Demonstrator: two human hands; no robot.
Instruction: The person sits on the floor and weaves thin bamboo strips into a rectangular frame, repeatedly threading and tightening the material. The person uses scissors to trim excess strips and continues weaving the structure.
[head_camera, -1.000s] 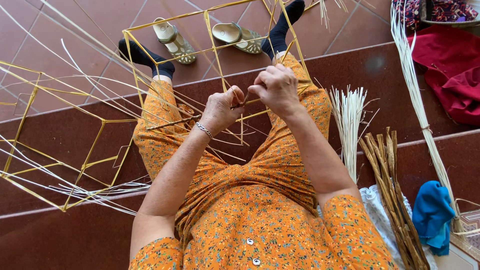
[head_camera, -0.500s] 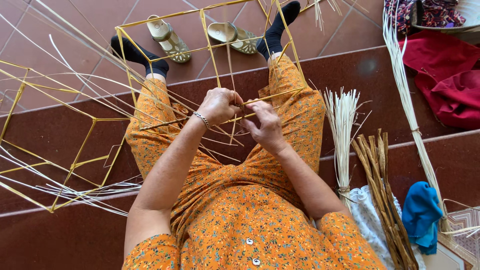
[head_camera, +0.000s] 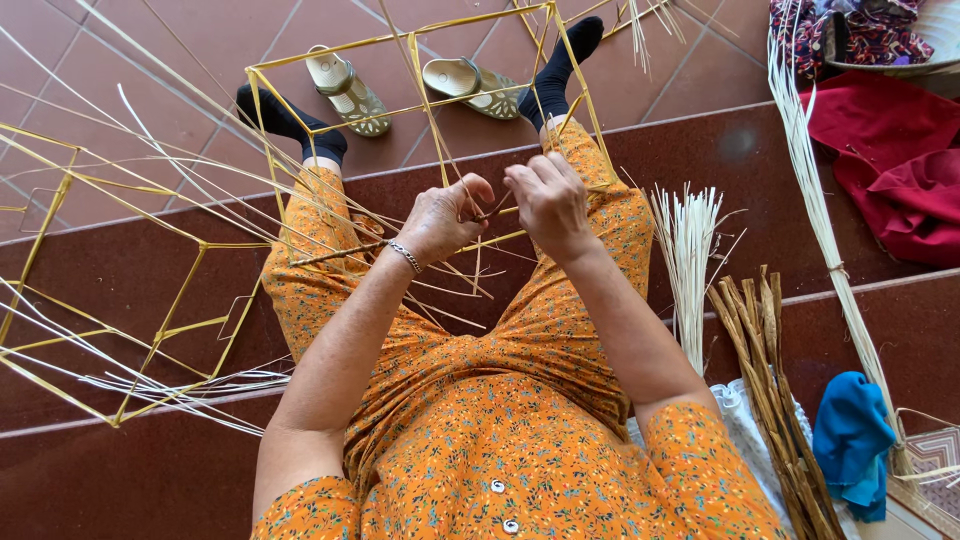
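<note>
Steps of dark red tile (head_camera: 130, 270) carry the seated person. Yellow cane frame (head_camera: 420, 110) stands over the knees, red cloth (head_camera: 890, 170) at right, pale sandals (head_camera: 400, 85) beyond. Left hand (head_camera: 445, 218) and right hand (head_camera: 548, 200) pinch a thin strip (head_camera: 487, 212) at the frame's lower bar.

reddish-brown tiled steps (head_camera: 130, 270) carry everything, dropping to a paler tiled floor (head_camera: 200, 60) above. on the floor lie two beige sandals (head_camera: 350, 92), side by side. on the steps lie a bundle of pale thin reeds (head_camera: 688, 260), a bundle of brown split canes (head_camera: 770, 390), a long pale reed bunch (head_camera: 815, 200), red cloth (head_camera: 890, 165), a blue cloth (head_camera: 850, 440) and a yellow strip frame (head_camera: 150, 330).
</note>
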